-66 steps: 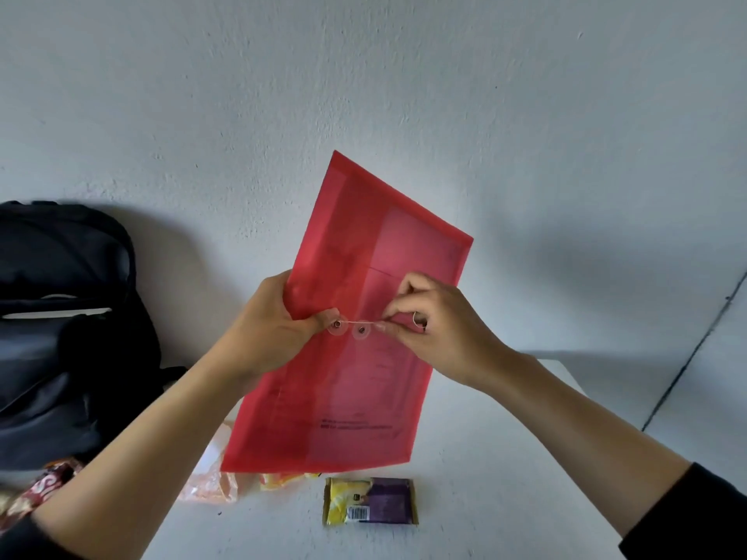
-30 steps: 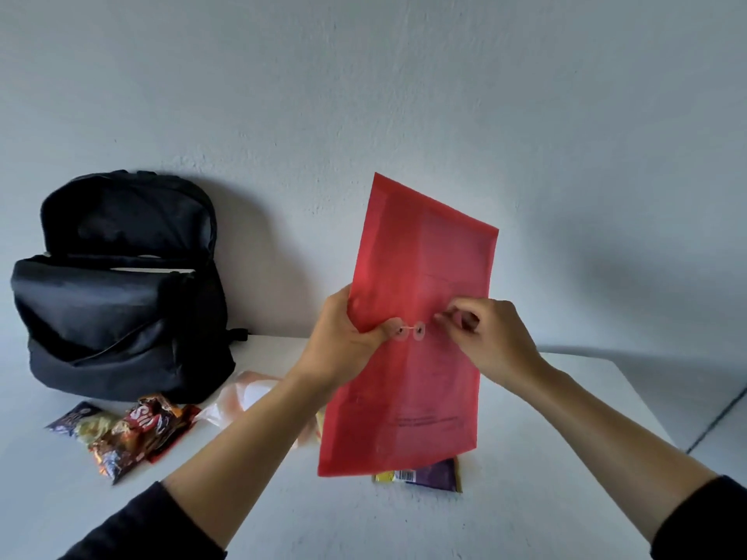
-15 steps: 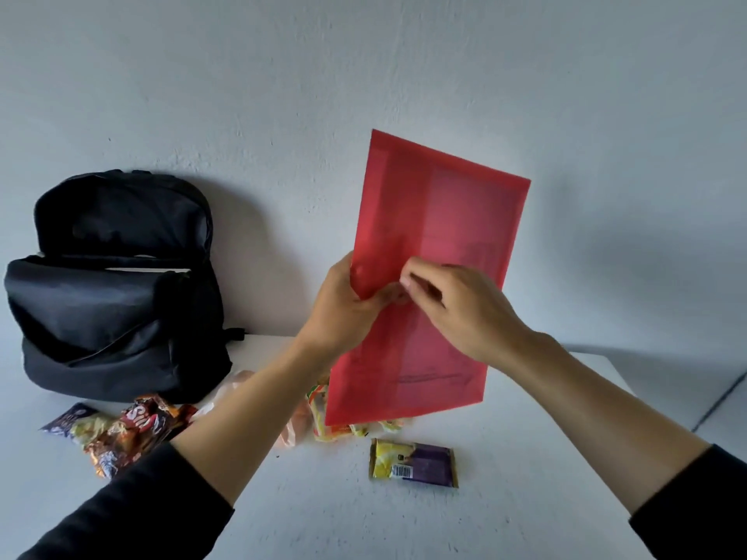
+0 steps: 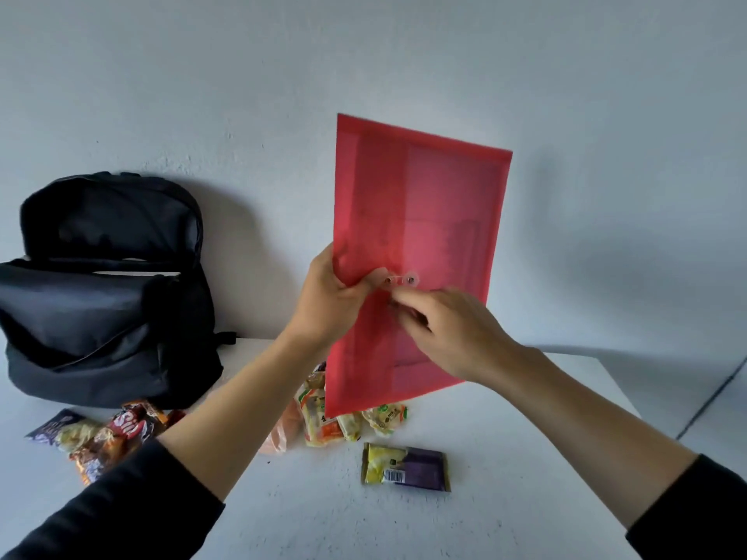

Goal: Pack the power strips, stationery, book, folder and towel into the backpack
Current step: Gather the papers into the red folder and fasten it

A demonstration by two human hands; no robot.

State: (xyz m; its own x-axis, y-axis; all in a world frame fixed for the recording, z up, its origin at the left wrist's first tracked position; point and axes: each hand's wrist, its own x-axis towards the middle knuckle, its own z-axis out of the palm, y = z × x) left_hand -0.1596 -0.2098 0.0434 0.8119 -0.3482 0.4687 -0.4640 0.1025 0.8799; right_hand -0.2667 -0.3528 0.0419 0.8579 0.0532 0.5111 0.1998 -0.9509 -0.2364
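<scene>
A translucent red folder stands upright in the air above the white table. My left hand grips its left edge, thumb on the front beside the two round string buttons. My right hand is in front of the folder just below the buttons, fingertips pinched together as if on the closure string; the string itself is too thin and blurred to make out. The black backpack stands at the left against the wall, its top unzipped and gaping.
Snack packets lie on the table: a pile in front of the backpack, several pale ones under the folder, and a yellow-purple packet nearer me. The table's right edge is close to my right forearm.
My view has swung so the backpack came into sight. The folder has been raised and turned more upright. My right hand moved from right of the buttons to just below them.
</scene>
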